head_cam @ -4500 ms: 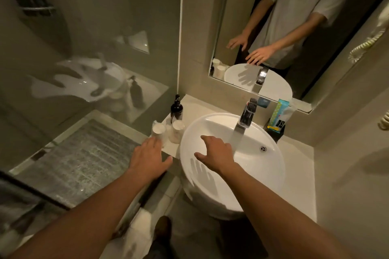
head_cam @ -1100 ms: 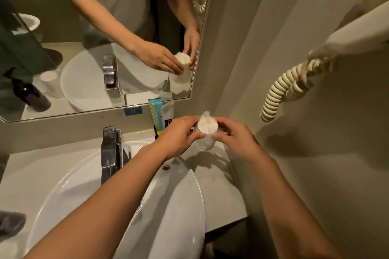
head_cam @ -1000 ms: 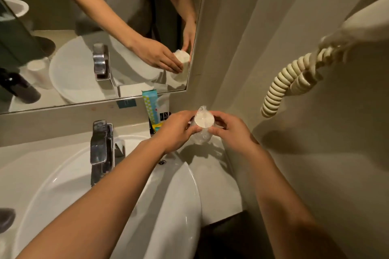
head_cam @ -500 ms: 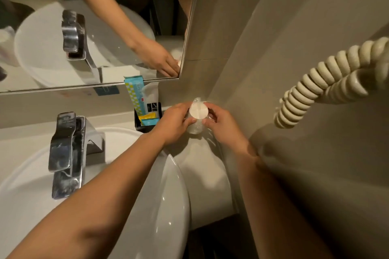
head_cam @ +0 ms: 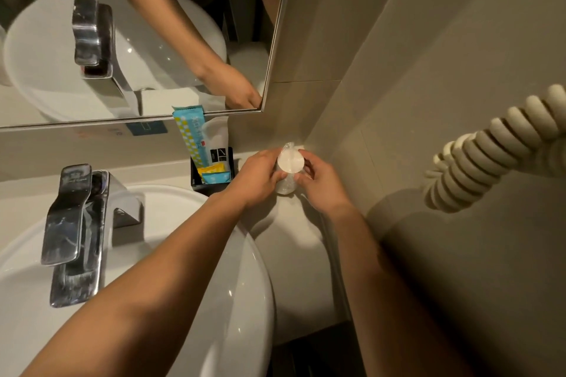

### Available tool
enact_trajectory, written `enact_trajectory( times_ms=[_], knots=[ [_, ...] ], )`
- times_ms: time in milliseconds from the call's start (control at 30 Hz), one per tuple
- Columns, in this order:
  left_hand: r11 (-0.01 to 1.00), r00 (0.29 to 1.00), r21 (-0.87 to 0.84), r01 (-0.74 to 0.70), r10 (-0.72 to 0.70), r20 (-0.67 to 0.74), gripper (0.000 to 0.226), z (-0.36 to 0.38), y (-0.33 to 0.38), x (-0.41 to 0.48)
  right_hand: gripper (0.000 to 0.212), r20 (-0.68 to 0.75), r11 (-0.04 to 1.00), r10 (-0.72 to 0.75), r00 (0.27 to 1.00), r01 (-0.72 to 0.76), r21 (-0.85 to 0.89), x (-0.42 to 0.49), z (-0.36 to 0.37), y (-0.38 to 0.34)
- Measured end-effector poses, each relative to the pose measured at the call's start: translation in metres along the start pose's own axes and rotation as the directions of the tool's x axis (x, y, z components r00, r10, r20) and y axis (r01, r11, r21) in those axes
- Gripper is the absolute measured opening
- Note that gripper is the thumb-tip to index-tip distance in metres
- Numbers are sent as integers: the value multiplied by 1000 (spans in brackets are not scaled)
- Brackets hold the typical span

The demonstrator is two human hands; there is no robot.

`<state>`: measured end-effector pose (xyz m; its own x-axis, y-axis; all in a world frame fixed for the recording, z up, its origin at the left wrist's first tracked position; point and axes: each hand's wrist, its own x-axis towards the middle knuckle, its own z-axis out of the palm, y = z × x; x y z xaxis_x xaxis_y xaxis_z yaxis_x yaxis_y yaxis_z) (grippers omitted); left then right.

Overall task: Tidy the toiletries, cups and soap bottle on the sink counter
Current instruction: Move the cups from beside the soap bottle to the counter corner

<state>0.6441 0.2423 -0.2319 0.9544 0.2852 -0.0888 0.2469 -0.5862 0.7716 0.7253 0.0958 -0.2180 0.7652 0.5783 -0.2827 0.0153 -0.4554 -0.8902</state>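
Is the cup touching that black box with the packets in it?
Apart. In the head view, the left hand sits between the wrapped cup and the black box, with bare counter showing there.

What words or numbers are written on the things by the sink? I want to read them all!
None can be read for sure.
Blue and yellow dotted packet: printing along its side, too blurred.
White tube: a black square logo, no letters legible.
Faucet handle: faint engraved mark, too small.
Blue sticker below the mirror: blurred.
Wrapped cup: no text seen.
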Motion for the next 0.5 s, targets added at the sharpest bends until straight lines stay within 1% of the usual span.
enact_trajectory(
  times_ms=[500],
  knots=[
    [995, 996, -56, 80, -82, -30, 48, 15, -8, 8, 55, 1, 998, 35, 999, -35, 62, 15, 8, 4]
  ],
)
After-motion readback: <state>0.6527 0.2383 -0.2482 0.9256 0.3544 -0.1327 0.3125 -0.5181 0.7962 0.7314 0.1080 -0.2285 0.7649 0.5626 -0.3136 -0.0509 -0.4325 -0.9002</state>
